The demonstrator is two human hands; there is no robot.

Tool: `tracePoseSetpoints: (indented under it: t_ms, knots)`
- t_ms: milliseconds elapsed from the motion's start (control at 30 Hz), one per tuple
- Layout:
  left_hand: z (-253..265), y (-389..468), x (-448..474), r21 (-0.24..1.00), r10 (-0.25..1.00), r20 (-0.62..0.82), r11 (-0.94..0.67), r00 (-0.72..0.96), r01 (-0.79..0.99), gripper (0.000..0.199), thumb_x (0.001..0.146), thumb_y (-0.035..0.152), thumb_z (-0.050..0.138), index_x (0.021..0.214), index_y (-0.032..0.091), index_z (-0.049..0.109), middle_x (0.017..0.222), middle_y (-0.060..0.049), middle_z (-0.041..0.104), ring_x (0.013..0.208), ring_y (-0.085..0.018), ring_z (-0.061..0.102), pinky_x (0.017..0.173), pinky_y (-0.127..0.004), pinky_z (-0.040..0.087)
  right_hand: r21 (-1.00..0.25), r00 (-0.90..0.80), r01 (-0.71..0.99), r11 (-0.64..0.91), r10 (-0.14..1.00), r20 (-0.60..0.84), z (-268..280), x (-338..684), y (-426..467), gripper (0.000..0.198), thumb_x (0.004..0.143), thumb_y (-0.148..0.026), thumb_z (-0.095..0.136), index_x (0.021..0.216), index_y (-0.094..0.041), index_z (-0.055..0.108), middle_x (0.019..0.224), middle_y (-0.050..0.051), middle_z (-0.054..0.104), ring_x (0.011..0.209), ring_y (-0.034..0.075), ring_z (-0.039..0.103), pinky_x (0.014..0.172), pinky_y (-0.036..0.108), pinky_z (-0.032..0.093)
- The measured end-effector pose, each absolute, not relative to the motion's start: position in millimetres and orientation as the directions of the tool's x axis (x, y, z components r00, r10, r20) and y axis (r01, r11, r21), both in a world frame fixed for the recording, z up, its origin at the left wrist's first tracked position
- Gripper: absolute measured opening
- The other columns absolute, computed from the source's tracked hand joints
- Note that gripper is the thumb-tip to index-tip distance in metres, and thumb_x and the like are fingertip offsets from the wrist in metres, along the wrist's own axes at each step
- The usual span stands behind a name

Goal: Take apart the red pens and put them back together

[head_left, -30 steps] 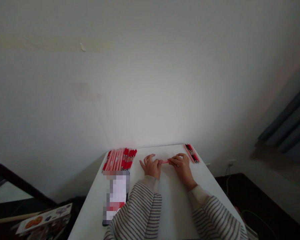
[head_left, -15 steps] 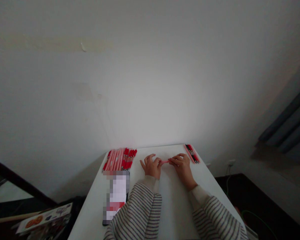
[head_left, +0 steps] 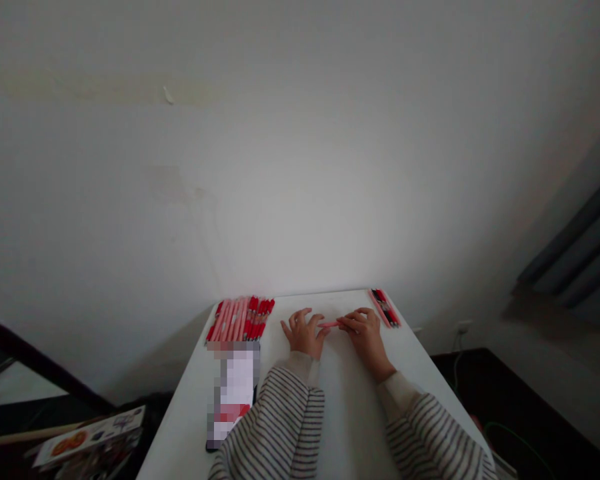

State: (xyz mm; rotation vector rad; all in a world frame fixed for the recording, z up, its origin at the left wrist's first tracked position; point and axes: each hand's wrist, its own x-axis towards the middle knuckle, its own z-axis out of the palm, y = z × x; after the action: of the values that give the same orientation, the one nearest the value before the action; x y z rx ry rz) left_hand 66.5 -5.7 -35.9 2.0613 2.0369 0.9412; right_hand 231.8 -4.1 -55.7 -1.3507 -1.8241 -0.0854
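Observation:
A slim pink pen (head_left: 331, 324) lies level between my two hands above the white table. My right hand (head_left: 364, 333) is closed on its right end, fingertips pinched round the barrel. At the left end of the pen is my left hand (head_left: 304, 333), its fingers spread and its thumb and forefinger parted around the tip. To the left, a row of several pink and red pens (head_left: 237, 320) lies side by side. A smaller group of pink, red and black pens (head_left: 384, 308) rests by the right rear edge, just beyond my right hand.
A phone (head_left: 235, 393), blurred out, lies on the table (head_left: 353, 413) left of my left sleeve. The wall (head_left: 320, 200) rises directly behind the table. A printed box (head_left: 90, 437) sits low at the left, and a socket with a cord (head_left: 463, 328) is at the right.
My left thumb and forefinger have parted from their pinch on the pen's left end. My right hand keeps its hold, almost unmoved.

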Motion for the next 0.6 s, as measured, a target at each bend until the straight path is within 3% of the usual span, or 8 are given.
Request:
tracePoseSetpoints:
  t_ms: [267, 600]
  knots:
    - [-34.1, -6.8, 67.0, 0.471, 0.937, 0.34, -0.097, -0.079, 0.877, 0.009, 0.075, 0.038, 0.066, 0.082, 0.034, 0.069, 0.123, 0.001, 0.057, 0.121, -0.024, 0.04, 0.109, -0.064, 0.014, -0.394, -0.077, 0.82, 0.414, 0.763, 0.642, -53.9, 232.4, -4.4, 0.016, 0.081, -0.027, 0.064, 0.094, -0.033, 0.073, 0.089, 0.001, 0.07, 0.099, 0.024, 0.046, 0.087, 0.04, 0.034]
    - [-37.4, -4.7, 66.2, 0.446, 0.937, 0.34, -0.086, -0.08, 0.891, 0.023, 0.084, 0.041, 0.053, 0.077, 0.031, 0.071, 0.124, 0.001, 0.058, 0.121, -0.024, 0.04, 0.109, -0.065, 0.013, -0.391, -0.086, 0.814, 0.43, 0.755, 0.649, -52.4, 230.9, -5.6, 0.017, 0.082, -0.028, 0.062, 0.095, -0.033, 0.072, 0.09, 0.002, 0.07, 0.1, 0.023, 0.046, 0.087, 0.04, 0.034]
